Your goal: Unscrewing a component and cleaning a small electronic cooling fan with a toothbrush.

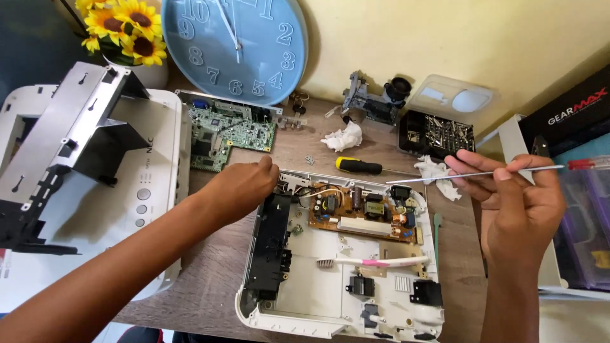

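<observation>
The left hand (238, 187) rests with curled fingers, holding nothing visible, on the far-left corner of the opened white chassis (318, 298) mid-worktop, while the right hand (518, 203) pinches a thin metal rod (473, 174) lying crosswise, tip pointing left over the brown circuit board (362, 213).

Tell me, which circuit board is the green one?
The green circuit board lies apart on the table beside the blue clock. The other, a brown board, sits inside the open white case.
</observation>
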